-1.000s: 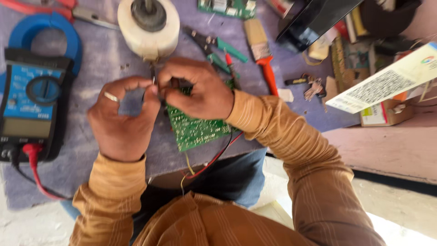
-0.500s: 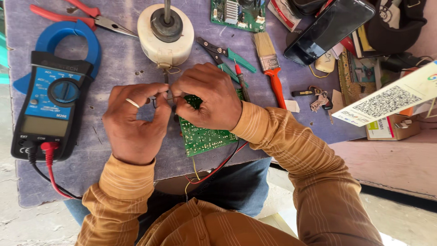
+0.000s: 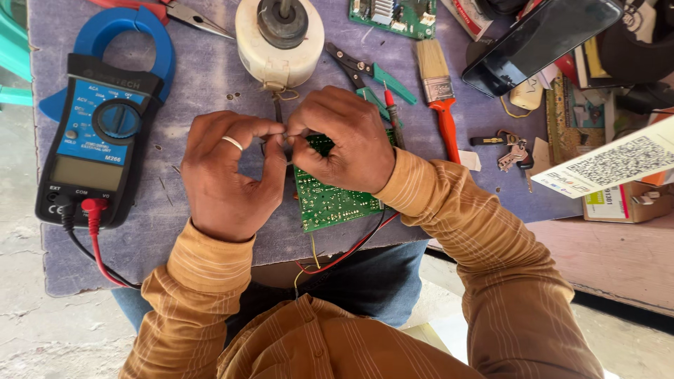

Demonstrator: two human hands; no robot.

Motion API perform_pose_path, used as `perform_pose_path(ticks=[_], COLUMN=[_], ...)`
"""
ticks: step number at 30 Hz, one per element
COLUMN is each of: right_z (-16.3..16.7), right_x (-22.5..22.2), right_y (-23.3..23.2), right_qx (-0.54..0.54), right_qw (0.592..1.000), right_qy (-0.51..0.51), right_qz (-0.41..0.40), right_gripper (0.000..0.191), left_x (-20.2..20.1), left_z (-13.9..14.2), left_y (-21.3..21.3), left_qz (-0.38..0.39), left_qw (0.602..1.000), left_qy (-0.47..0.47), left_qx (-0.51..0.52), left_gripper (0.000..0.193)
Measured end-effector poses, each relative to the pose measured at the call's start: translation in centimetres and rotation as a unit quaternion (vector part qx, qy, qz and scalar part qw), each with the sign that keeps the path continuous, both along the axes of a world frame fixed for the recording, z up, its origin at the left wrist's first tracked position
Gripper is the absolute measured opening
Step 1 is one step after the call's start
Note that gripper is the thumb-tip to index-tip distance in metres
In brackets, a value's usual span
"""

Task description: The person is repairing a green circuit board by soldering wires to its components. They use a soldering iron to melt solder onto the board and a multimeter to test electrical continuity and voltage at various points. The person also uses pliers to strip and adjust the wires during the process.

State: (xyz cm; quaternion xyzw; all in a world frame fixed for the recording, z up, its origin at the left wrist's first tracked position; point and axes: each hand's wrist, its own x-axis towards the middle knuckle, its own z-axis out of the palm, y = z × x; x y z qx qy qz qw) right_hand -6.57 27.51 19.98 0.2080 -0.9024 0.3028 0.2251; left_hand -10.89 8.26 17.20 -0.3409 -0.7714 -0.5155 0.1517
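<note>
My left hand (image 3: 228, 172), with a ring on one finger, and my right hand (image 3: 344, 137) meet at their fingertips over the purple mat (image 3: 182, 70). Both pinch a thin wire (image 3: 279, 133) that leads up to the white round motor (image 3: 279, 38). Under my right hand lies a green circuit board (image 3: 333, 203), with red, black and yellow leads trailing off its lower edge toward my lap. A red-tipped probe (image 3: 393, 116) pokes out behind my right hand.
A blue clamp meter (image 3: 102, 140) with red and black leads lies at the left. Red-handled pliers (image 3: 175, 10), green-handled cutters (image 3: 368, 70), an orange-handled brush (image 3: 439, 91), a second green board (image 3: 393, 14), a phone (image 3: 540, 42), keys (image 3: 509, 151) and boxes crowd the back and right.
The view has shifted so the table sits lower and closer in frame. My hands stay together at the motor's wire, fingertips still pinched, with little movement between them.
</note>
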Motion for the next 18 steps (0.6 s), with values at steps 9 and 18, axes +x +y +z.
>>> perform_pose_path(ticks=[9,18], right_z=[-0.11,0.09], right_x=[0.03,-0.08], right_y=[0.15,0.28], right_qx=[0.003,0.021], right_qw=[1.0,1.0], right_qy=[-0.018,-0.001], right_qz=[0.002,-0.001], right_gripper=[0.019,0.019], left_x=[-0.23,-0.16], left_z=[-0.38,-0.42], left_y=[-0.08,-0.22], left_qz=[-0.006,-0.013], left_qw=[1.0,1.0], left_qy=[-0.002,-0.008], left_qx=[0.0,0.003], left_gripper=[0.017,0.018])
